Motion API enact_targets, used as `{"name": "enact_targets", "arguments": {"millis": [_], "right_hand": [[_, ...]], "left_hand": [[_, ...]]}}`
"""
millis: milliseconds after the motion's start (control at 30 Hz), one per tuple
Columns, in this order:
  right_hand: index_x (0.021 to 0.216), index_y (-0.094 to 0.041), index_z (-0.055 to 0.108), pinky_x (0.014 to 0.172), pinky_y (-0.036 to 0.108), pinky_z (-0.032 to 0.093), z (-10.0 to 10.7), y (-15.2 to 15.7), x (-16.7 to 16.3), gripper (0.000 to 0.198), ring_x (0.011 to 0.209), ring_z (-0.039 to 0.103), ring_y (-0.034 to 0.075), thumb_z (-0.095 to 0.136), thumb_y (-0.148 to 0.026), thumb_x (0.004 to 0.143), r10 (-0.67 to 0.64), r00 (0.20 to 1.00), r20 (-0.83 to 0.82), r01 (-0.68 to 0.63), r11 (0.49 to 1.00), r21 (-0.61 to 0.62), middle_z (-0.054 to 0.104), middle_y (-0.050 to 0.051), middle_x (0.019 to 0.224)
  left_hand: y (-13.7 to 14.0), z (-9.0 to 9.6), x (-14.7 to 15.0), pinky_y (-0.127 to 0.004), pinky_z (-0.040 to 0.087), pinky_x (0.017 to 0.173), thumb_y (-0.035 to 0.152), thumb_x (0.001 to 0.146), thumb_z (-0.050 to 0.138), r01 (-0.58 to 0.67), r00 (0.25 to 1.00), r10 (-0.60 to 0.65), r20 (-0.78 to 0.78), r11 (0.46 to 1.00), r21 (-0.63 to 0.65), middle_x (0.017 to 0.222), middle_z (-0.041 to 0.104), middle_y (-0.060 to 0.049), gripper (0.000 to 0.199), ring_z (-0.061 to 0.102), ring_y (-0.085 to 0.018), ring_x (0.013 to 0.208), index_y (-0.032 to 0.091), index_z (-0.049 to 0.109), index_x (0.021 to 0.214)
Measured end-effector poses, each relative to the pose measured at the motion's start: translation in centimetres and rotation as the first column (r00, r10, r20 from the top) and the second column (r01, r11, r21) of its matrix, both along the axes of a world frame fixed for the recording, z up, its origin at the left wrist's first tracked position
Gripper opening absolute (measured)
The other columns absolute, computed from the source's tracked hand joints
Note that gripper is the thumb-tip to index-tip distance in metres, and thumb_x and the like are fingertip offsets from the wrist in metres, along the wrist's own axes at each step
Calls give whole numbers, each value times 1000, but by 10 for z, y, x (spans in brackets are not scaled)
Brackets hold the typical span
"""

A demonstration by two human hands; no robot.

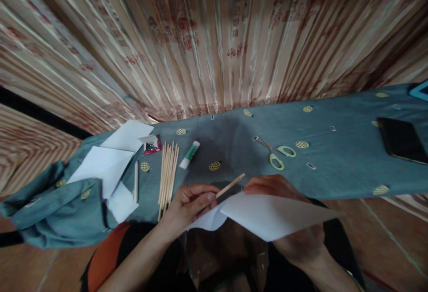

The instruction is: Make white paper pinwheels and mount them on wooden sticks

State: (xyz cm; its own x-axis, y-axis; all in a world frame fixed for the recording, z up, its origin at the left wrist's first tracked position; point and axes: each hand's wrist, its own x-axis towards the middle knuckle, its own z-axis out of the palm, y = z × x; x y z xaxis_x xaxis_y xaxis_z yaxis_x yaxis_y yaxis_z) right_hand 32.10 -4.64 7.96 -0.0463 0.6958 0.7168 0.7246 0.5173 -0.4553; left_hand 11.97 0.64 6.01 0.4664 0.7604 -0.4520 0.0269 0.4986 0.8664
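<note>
My left hand (pixel 194 200) is closed on a thin wooden stick (pixel 231 185), which slants up to the right out of my fingers. A white sheet of paper (pixel 267 214), folded or curled near its middle, hangs just below the stick and reaches from my left fingers to my right side. My right hand (pixel 274 185) is bent round the far side of this sheet, gripping it. The sheet covers part of the palm and thumb. Both hands are at the near edge of the table, above my lap.
On the blue-green tablecloth (pixel 230 136) lie a bundle of wooden sticks (pixel 168 174), a glue stick (pixel 190 154), scissors (pixel 276 151) with yellow-green handles and a small red box (pixel 152 145). White papers (pixel 103 165) and a pale pen-like rod (pixel 136 180) lie left, a dark phone (pixel 401 138) right.
</note>
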Motion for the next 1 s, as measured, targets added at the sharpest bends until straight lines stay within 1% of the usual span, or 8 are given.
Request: {"name": "enact_targets", "arguments": {"millis": [100,233,333,433,533,733,867,1000], "right_hand": [[88,-22,61,69,28,56,0,1,0,12,73,68,16,51,-17,89,-26,1000,14,26,1000,-10,70,1,76],[88,-22,61,67,29,56,0,1,0,9,73,68,17,53,-18,89,1,1000,3,-1,1000,-26,70,1,77],[90,-22,61,68,29,57,-1,1,0,14,74,68,17,50,-14,88,-11,1000,-18,10,999,-38,70,2,78],[90,-23,62,69,31,58,-3,1,0,13,75,69,18,52,-14,87,-5,999,-33,3,999,-41,70,2,80],[92,-22,62,68,31,58,-2,1,0,10,75,69,18,56,-16,86,22,999,-30,-23,999,-26,71,2,81],[92,-19,63,69,28,59,1,2,2,19,77,70,17,52,-7,83,53,998,19,-53,999,-1,72,3,80],[90,-22,63,70,30,58,-1,1,0,17,77,70,18,52,-10,84,21,1000,-17,-22,999,-36,72,1,79],[88,-22,64,69,30,58,-2,0,-2,14,76,70,18,54,-14,85,18,1000,0,-18,999,-42,72,2,79]], "left_hand": [[-1,-3,0,-18,30,46,49,63,79,-4,1000,4,4,1000,9,61,61,-1,38,45,-7,49,16,77,80],[-3,-9,-3,-19,29,45,50,68,75,23,1000,-22,-10,999,44,59,60,-1,38,42,-7,47,16,77,84],[-3,-9,-5,-20,27,43,50,74,71,70,997,-67,-29,992,107,62,60,-2,37,39,-7,46,15,77,84],[-2,-6,-4,-20,29,45,50,78,67,104,994,-100,-31,979,175,69,61,-3,36,42,-8,52,16,78,83],[-1,-4,-2,-21,31,49,50,79,67,103,995,-99,-26,970,220,70,59,-4,36,45,-10,57,16,78,82],[-2,-5,-2,-21,34,52,45,78,70,85,996,-83,-20,963,255,70,58,-4,30,49,-11,60,16,78,82],[-3,-5,-3,-22,34,52,39,80,68,79,997,-73,-29,961,264,71,57,-2,22,49,-11,60,20,79,81],[-3,-4,-2,-23,35,53,36,78,69,71,997,-67,-23,956,284,70,59,-2,17,51,-12,62,23,80,79]]}}
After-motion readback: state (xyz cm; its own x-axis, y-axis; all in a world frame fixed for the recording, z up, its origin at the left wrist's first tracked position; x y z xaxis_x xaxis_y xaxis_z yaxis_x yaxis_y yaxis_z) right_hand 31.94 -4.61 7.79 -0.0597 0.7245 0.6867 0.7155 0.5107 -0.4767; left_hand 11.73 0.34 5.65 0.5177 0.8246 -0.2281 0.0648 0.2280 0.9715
